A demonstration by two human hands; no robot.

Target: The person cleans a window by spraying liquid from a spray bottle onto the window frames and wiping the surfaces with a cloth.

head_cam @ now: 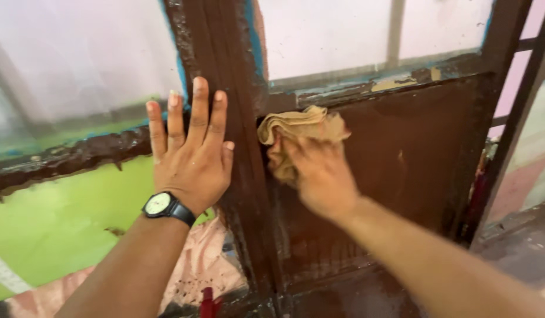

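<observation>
So the right hand has a crumpled tan rag bunched in its fingers, pressed against the top left corner of the rusty brown door panel. Left hand is spread flat, fingers wide, braced on the dark frame post, wristwatch showing. Looks like early days to me: the panel is streaky and wet lower down, and most of it is grimy
</observation>
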